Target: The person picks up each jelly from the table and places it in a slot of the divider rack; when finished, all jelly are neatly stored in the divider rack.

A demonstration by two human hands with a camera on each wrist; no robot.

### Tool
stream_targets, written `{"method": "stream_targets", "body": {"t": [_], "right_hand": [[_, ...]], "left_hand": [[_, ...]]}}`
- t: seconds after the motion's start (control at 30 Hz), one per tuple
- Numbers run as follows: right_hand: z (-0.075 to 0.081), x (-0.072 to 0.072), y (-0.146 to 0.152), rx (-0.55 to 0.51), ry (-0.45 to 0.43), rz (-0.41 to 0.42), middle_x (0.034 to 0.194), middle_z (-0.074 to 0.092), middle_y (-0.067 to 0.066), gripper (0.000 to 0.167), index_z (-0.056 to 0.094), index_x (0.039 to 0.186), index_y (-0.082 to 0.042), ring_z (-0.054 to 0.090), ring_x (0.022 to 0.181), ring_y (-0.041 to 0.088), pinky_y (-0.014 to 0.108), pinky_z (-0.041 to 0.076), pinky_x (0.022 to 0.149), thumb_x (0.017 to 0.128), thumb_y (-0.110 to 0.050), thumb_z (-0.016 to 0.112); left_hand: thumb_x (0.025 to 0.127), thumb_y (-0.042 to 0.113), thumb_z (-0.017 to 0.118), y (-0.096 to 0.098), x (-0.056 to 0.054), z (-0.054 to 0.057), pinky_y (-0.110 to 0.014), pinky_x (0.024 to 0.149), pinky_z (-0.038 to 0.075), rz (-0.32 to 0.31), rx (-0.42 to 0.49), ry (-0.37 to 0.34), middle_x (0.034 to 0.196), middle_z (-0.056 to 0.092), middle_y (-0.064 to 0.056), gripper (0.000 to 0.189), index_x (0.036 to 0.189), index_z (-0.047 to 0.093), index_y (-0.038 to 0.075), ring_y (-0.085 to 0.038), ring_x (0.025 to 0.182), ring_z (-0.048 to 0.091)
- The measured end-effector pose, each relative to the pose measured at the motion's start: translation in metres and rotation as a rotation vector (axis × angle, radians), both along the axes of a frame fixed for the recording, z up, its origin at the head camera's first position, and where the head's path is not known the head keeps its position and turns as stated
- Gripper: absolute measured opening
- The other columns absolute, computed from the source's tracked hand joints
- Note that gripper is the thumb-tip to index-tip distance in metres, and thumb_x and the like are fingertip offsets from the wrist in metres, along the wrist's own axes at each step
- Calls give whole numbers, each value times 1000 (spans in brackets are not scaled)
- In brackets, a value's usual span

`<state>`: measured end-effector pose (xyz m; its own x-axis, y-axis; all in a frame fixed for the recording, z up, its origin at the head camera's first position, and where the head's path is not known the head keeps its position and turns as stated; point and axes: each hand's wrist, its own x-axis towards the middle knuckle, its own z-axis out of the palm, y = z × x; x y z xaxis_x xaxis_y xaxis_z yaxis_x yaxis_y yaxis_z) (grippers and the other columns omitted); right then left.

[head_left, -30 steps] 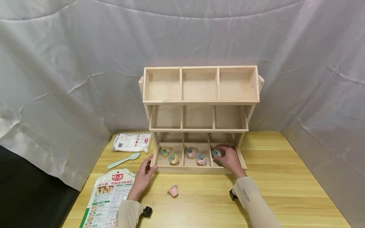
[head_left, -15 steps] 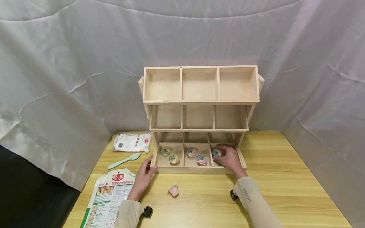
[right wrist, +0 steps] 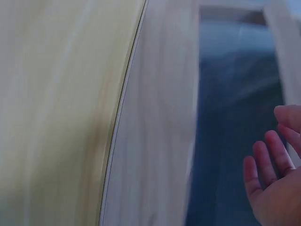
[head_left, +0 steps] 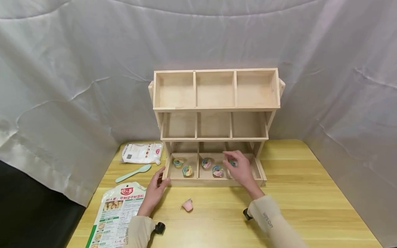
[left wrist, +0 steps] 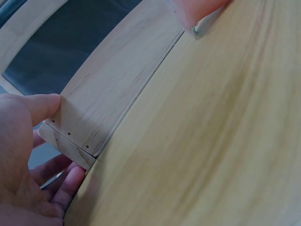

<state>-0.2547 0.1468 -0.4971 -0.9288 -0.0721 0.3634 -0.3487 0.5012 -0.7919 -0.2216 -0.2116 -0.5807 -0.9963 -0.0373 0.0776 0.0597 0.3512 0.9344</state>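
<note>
A three-tier wooden rack [head_left: 214, 183] stands on the table. My left hand [head_left: 154, 193] grips its lower left front corner, the thumb on the front board and the fingers round the side, as the left wrist view shows. Over the bottom right compartment my right hand [head_left: 241, 169] hovers with loose fingers and nothing between them. Partly behind it, a jelly cup [head_left: 233, 162] lies in that compartment. Two yellow jelly cups [head_left: 187, 171] lie in the bottom left compartment, two pink jelly cups [head_left: 218, 171] in the bottom middle one. Another pink jelly cup [head_left: 187, 205] lies on its side on the table.
Left of the rack lie a white spouted pouch [head_left: 142, 153], a pale green spoon [head_left: 133, 173] and a large printed food bag [head_left: 119, 213], partly under the left forearm. The middle tier [head_left: 214, 139] and top tier [head_left: 217, 109] overhang the bottom one. A grey curtain surrounds the table.
My right hand has let go of the jelly cup in the bottom right compartment and moved up and left. The left hand keeps its place. The head view has shifted slightly.
</note>
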Motion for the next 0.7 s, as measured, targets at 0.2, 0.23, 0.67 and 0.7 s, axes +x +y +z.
{"method": "stream_targets", "body": {"t": [0.2, 0.23, 0.67, 0.7], "right_hand": [[0, 31, -47, 6, -75, 148, 116, 69, 11, 33, 72, 126, -11, 66, 101, 23, 42, 59, 89, 93, -10, 75], [-2, 35, -54, 14, -87, 177, 116, 69, 11, 32, 73, 125, -10, 66, 100, 22, 39, 59, 89, 94, -11, 75], [-27, 71, -104, 154, -227, 430, 114, 69, 13, 30, 73, 123, -4, 66, 95, 16, 21, 56, 81, 96, -17, 74], [-29, 72, -106, 165, -231, 432, 113, 69, 13, 30, 73, 122, -3, 67, 94, 16, 22, 56, 81, 96, -17, 74]], "left_hand": [[105, 31, 63, 0, 0, 0, -34, 102, 49, -3, 6, 7, 149, 55, -20, 62, 160, 39, 19, -32, 127, 59], [105, 32, 63, 0, 0, -1, -34, 102, 49, -7, 7, 11, 149, 55, -20, 62, 161, 38, 19, -32, 128, 59], [105, 32, 62, 0, 1, -1, -30, 100, 49, -4, 6, 15, 151, 54, -17, 62, 160, 39, 19, -32, 130, 58], [105, 33, 63, 0, 1, -1, -30, 99, 49, -2, 5, 13, 151, 54, -17, 62, 160, 39, 19, -32, 130, 59]]}}
